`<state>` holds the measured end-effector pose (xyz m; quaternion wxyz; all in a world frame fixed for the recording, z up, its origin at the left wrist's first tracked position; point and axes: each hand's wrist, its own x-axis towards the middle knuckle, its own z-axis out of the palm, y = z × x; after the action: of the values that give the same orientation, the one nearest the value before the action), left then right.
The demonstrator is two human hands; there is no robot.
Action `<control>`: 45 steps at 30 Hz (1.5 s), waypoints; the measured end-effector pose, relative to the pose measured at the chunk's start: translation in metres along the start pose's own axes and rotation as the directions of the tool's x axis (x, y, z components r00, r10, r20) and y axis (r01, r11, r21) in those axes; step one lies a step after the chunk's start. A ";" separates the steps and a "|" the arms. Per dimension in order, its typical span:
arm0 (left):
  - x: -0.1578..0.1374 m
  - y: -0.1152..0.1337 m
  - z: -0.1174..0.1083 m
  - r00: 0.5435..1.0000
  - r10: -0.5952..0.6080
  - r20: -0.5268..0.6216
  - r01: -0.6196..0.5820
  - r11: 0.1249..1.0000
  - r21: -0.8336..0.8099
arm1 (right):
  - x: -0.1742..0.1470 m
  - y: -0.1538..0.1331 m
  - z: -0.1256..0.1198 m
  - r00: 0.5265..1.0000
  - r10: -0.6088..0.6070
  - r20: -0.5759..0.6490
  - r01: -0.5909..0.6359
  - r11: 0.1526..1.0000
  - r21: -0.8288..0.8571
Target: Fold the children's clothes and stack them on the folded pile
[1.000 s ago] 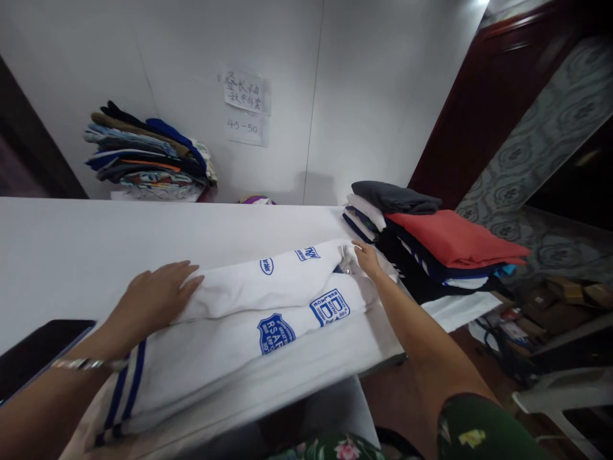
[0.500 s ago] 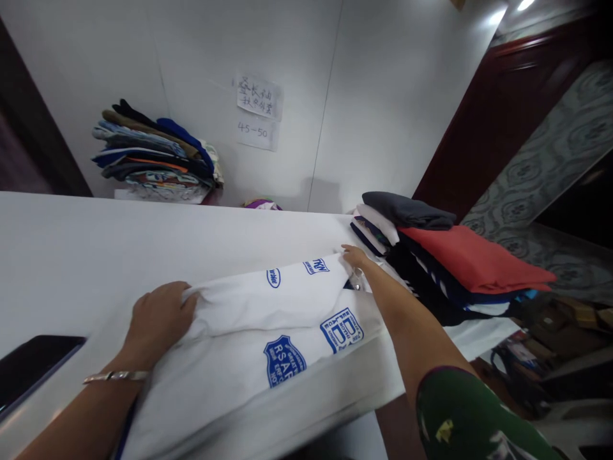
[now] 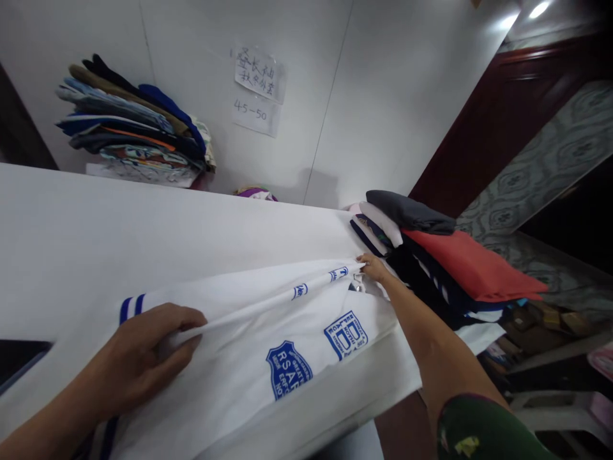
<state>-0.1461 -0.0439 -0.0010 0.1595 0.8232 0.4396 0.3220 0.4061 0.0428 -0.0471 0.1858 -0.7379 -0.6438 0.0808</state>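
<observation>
A white garment (image 3: 230,377) with blue printed badges lies across the white table (image 3: 191,223). Two dark blue stripes show near its left end. My left hand (image 3: 148,358) pinches a raised fold of the cloth between thumb and fingers. Farther right, my right hand (image 3: 371,265) grips the other end of that fold, close to the collar. Between both hands the fold is stretched into a ridge, with small blue prints along it. Something small and shiny shows at the neck, too small to name.
Folded clothes are stacked at the right, a red one (image 3: 474,262) and a dark grey one (image 3: 409,211) on top. Another clothes pile (image 3: 134,134) stands at the back left by the wall. A dark flat object (image 3: 22,358) lies at the left edge.
My left hand has gone from lying on the cloth to pinching a fold. The sleeve part is now drawn up into a narrow ridge, and blue stripes have come into view.
</observation>
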 end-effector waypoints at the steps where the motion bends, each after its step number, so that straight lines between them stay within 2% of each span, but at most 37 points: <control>1: 0.000 0.001 0.000 1.000 -0.009 0.010 0.009 0.999 -0.038 | -0.001 0.002 0.000 1.000 0.007 -0.003 -0.007 1.000 0.011; 3: 0.003 0.000 -0.002 0.997 -0.071 0.021 0.072 0.995 -0.071 | -0.001 0.002 -0.002 1.000 0.024 -0.003 -0.024 0.999 0.029; 5: 0.009 -0.005 -0.004 0.972 -0.232 0.035 0.234 0.972 -0.036 | 0.001 0.000 -0.007 0.999 0.037 0.005 -0.038 0.998 0.041; 7: 0.016 -0.013 -0.006 0.902 -0.427 0.063 0.424 0.904 0.052 | 0.005 -0.004 -0.012 0.999 0.040 0.025 -0.041 0.998 0.047; 9: 0.022 -0.024 -0.005 0.833 -0.549 0.066 0.535 0.830 0.156 | 0.010 -0.009 -0.015 0.998 0.041 0.045 -0.043 0.998 0.042; 11: 0.027 -0.034 -0.002 0.810 -0.583 0.057 0.559 0.798 0.227 | 0.016 -0.015 -0.014 0.997 0.056 0.058 -0.058 0.998 0.023; 14: 0.030 -0.041 0.000 0.786 -0.616 0.052 0.587 0.771 0.247 | 0.027 -0.025 -0.007 0.992 0.107 0.070 -0.105 0.994 -0.031; 19: 0.030 -0.048 -0.005 0.827 -0.558 -0.058 0.553 0.794 0.252 | 0.036 -0.038 0.008 0.978 0.194 0.074 -0.183 0.974 -0.134; 21: 0.030 -0.053 -0.007 0.801 -0.598 -0.029 0.581 0.766 0.275 | 0.036 -0.040 0.010 0.975 0.213 0.060 -0.200 0.966 -0.166; 23: 0.030 -0.055 -0.009 0.751 -0.658 0.049 0.619 0.728 0.296 | 0.035 -0.041 0.009 0.973 0.226 0.051 -0.213 0.957 -0.196; 25: 0.032 -0.053 -0.013 0.726 -0.680 0.105 0.621 0.713 0.325 | 0.035 -0.043 0.005 0.971 0.233 0.051 -0.216 0.951 -0.223; 28: 0.036 -0.042 -0.022 0.737 -0.666 0.114 0.594 0.718 0.363 | 0.034 -0.048 0.002 0.976 0.217 0.030 -0.203 0.948 -0.245; 32: 0.041 -0.037 -0.031 0.774 -0.631 -0.045 0.589 0.693 0.416 | 0.030 -0.056 0.012 0.980 0.197 -0.018 -0.196 0.952 -0.235; 36: 0.041 -0.051 -0.025 0.755 -0.655 0.031 0.588 0.697 0.411 | 0.028 -0.059 0.023 0.973 0.225 -0.042 -0.229 0.956 -0.185; 39: 0.039 -0.056 -0.021 0.741 -0.669 0.047 0.600 0.693 0.400 | 0.026 -0.058 0.020 0.970 0.219 -0.106 -0.231 0.965 -0.120; 41: 0.038 -0.054 -0.022 0.749 -0.661 0.042 0.592 0.697 0.405 | 0.021 -0.061 0.015 0.970 0.175 -0.170 -0.189 0.979 -0.073; 43: 0.036 -0.048 -0.024 0.800 -0.600 -0.011 0.541 0.712 0.447 | 0.011 -0.066 0.015 0.967 0.106 -0.232 -0.118 0.992 -0.040; 45: 0.034 -0.042 -0.022 0.878 -0.464 -0.118 0.454 0.731 0.510 | -0.005 -0.076 0.020 0.963 0.003 -0.268 -0.008 1.000 -0.017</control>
<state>-0.1727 0.0069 0.0054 0.0079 0.7033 0.6982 0.1336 0.3285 0.0490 -0.0376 0.2642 -0.7455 -0.6114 -0.0250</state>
